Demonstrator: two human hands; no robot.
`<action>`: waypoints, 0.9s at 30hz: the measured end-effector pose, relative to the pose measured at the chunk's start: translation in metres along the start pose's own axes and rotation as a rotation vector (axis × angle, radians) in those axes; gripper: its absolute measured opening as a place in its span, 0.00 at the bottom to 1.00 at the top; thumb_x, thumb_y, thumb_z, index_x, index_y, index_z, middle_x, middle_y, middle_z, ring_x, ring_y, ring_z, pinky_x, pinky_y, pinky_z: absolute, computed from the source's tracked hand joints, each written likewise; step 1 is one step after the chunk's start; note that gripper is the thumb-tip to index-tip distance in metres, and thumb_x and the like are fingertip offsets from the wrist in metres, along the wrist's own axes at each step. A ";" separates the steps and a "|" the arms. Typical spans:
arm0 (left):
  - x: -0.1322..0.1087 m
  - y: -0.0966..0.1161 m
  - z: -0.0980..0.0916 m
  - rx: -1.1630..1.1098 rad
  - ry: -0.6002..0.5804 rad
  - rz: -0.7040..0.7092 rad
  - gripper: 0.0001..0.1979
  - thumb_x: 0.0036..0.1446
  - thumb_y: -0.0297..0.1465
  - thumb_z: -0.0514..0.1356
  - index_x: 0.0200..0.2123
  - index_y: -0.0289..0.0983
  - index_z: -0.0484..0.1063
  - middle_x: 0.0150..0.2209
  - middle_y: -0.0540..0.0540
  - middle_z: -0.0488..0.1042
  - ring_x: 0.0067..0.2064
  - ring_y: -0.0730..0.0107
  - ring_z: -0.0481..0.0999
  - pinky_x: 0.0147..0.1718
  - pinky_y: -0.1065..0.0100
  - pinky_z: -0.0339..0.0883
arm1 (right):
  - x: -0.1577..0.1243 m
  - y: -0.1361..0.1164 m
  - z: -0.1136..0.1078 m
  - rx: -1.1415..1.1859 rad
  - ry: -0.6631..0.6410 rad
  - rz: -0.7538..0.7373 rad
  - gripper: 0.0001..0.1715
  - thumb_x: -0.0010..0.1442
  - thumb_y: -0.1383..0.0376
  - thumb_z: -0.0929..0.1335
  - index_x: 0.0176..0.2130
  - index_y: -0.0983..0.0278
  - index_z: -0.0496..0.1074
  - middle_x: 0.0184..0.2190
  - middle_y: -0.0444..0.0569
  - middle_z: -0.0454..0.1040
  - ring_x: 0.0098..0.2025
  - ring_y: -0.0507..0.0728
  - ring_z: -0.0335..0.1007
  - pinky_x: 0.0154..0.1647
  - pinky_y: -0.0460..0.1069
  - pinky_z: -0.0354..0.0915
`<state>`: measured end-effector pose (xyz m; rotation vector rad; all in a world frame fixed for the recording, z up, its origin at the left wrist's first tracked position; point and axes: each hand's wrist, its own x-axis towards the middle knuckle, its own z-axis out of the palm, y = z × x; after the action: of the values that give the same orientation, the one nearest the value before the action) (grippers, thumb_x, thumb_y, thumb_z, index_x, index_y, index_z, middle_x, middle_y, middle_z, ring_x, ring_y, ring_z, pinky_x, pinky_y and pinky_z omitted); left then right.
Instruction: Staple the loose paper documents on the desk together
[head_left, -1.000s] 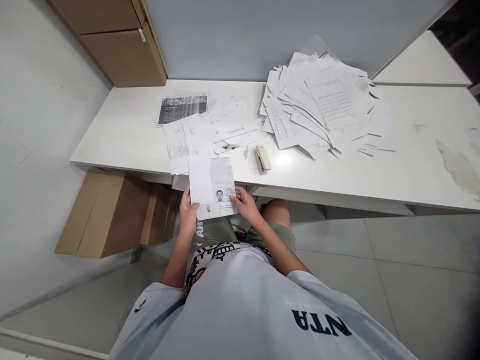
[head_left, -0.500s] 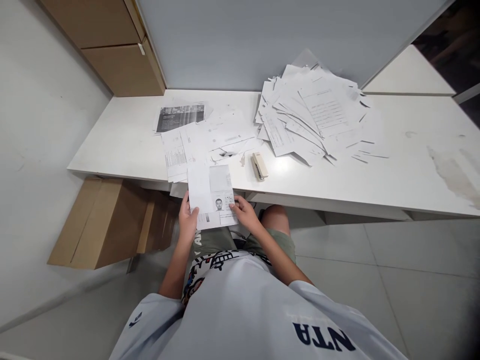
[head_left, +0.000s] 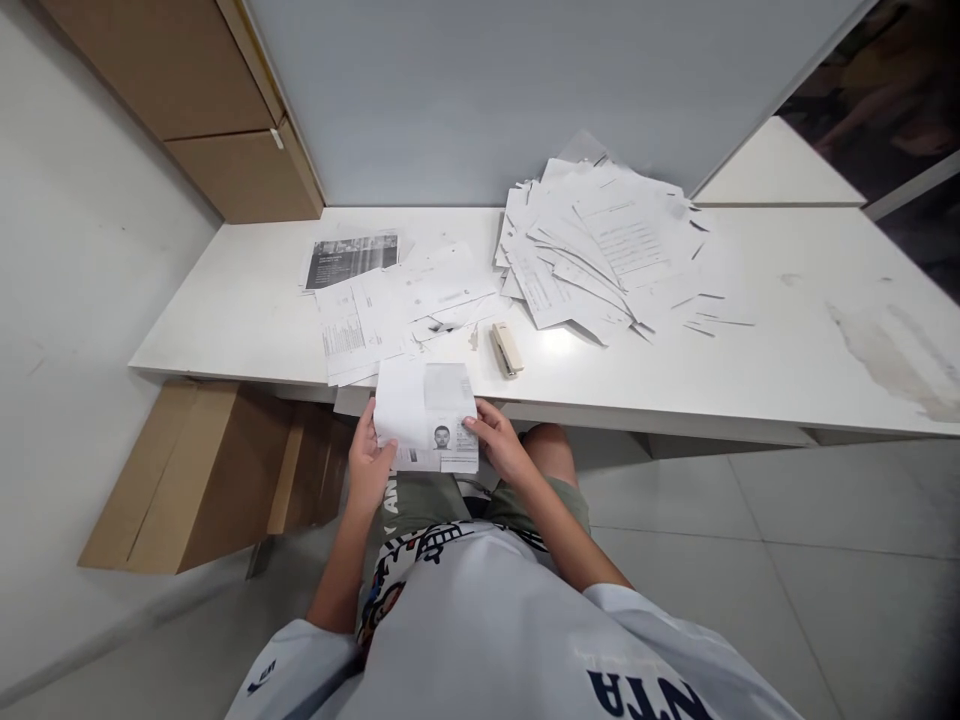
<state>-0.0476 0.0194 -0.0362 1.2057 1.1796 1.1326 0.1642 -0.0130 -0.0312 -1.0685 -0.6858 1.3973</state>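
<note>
Both of my hands hold a white paper document [head_left: 425, 415] with a small printed ID-style portrait, just in front of the table edge and above my lap. My left hand [head_left: 370, 462] grips its lower left side, and my right hand [head_left: 499, 442] pinches its right edge near the portrait. Beyond the document, a beige stapler [head_left: 506, 349] lies on the white table [head_left: 757, 385]. Loose printed sheets [head_left: 375, 315] lie to the left of the stapler, and a large messy paper pile [head_left: 600, 245] lies to its right.
A sheet with a dark printed image [head_left: 351, 258] lies at the table's back left. A cardboard box [head_left: 217, 480] stands under the left side, and brown cabinet doors [head_left: 195, 110] are at upper left. A grey partition [head_left: 480, 90] backs the table. Tiled floor [head_left: 697, 540] spreads to the right.
The table and papers sit lower in the view as my head tilts. Both hands keep hold of the document, and the stapler and piles have not shifted on the table.
</note>
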 end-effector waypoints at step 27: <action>0.059 0.029 0.143 0.669 -0.503 0.320 0.16 0.59 0.28 0.55 0.49 0.39 0.76 0.47 0.40 0.75 0.52 0.54 0.74 0.54 0.56 0.66 | -0.047 0.032 -0.078 0.132 0.731 -0.110 0.16 0.50 0.51 0.72 0.34 0.58 0.69 0.24 0.44 0.75 0.21 0.56 0.67 0.18 0.49 0.59</action>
<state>0.0989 0.0702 -0.0090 2.1063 1.0108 0.5844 0.2148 -0.0780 -0.0820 -1.3013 -0.1118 0.8462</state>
